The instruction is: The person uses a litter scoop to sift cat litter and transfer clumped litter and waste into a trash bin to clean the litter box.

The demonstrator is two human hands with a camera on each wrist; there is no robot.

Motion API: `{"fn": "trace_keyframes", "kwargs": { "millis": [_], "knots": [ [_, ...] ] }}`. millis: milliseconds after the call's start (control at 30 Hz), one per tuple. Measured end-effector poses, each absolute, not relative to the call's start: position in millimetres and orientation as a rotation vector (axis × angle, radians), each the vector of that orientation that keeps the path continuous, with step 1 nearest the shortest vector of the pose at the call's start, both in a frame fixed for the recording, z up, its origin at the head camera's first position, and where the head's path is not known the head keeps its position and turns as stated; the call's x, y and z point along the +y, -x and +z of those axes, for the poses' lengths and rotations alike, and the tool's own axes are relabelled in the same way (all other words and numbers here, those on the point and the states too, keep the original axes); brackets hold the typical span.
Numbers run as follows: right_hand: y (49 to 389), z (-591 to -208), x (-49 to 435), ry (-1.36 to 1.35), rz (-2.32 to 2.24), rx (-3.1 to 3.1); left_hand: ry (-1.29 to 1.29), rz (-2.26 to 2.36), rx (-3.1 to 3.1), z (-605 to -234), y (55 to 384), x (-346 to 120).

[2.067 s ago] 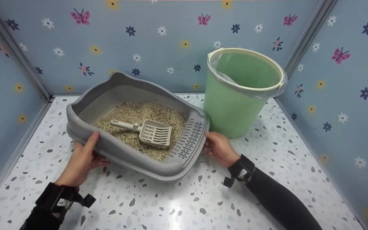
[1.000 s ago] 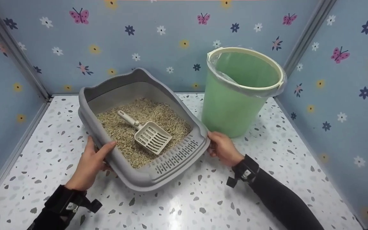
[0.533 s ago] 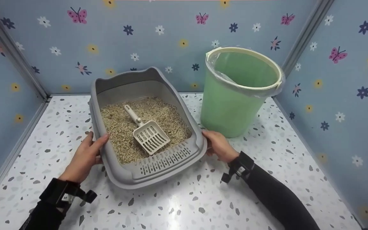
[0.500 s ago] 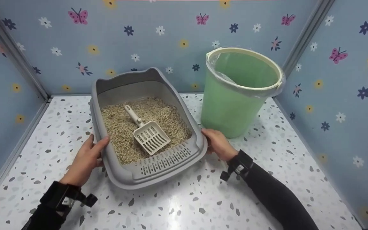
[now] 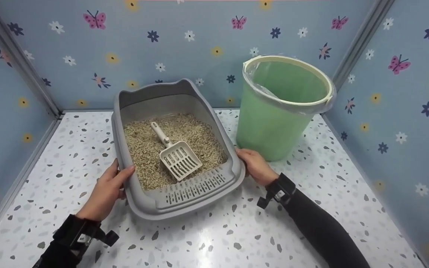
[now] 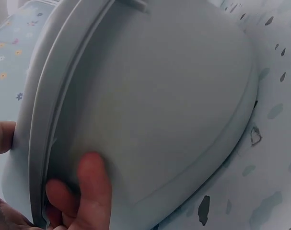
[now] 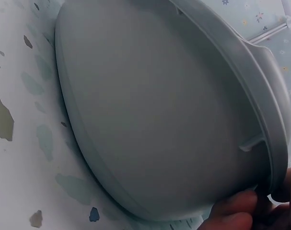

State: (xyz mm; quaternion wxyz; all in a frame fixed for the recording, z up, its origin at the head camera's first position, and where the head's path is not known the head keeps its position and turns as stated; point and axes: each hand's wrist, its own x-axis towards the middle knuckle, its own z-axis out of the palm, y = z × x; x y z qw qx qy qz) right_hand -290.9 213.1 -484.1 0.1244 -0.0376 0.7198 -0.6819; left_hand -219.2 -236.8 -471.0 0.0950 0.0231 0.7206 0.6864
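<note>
A grey cat litter box (image 5: 196, 199) stands on the speckled surface, turned slightly, its slotted front lip toward me. Tan litter (image 5: 140, 149) covers its floor, and a beige litter scoop (image 5: 180, 160) lies on top with its handle pointing back left. My left hand (image 5: 104, 191) grips the box's left rim, thumb over the top; in the left wrist view its fingers (image 6: 95, 187) curl under the rim against the outer wall. At the front right corner my right hand (image 5: 256, 167) grips the rim, fingers (image 7: 231, 218) bent beneath it in the right wrist view.
A green trash bin (image 5: 270, 130) with a clear liner over its cream rim stands right behind my right hand, close to the box. Blue flowered panels (image 5: 199, 37) enclose the back and both sides. White speckled tabletop (image 5: 311, 208) extends in front and to the right.
The litter box has swung round so that its slotted lip faces nearer to me, then shifted slightly right. Both hands stayed on its rim. The scoop turned along with it; the bin stayed put.
</note>
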Motion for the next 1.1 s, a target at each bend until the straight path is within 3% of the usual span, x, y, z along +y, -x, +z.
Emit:
{"fn": "trace_keyframes", "kwargs": {
  "millis": [500,800,1100],
  "knots": [
    [266.3,-486.0,221.4,0.134,-2.059,2.055,-0.147,2.061,2.053,-471.7,229.6,-236.4],
    [268.3,-487.5,224.1,0.163,-2.052,2.127,-0.157,2.044,2.11,-476.6,234.8,-237.1],
    [270.9,-482.5,238.5,0.264,-1.728,2.536,-0.164,1.849,2.298,-472.9,241.4,-248.8]
  ]
}}
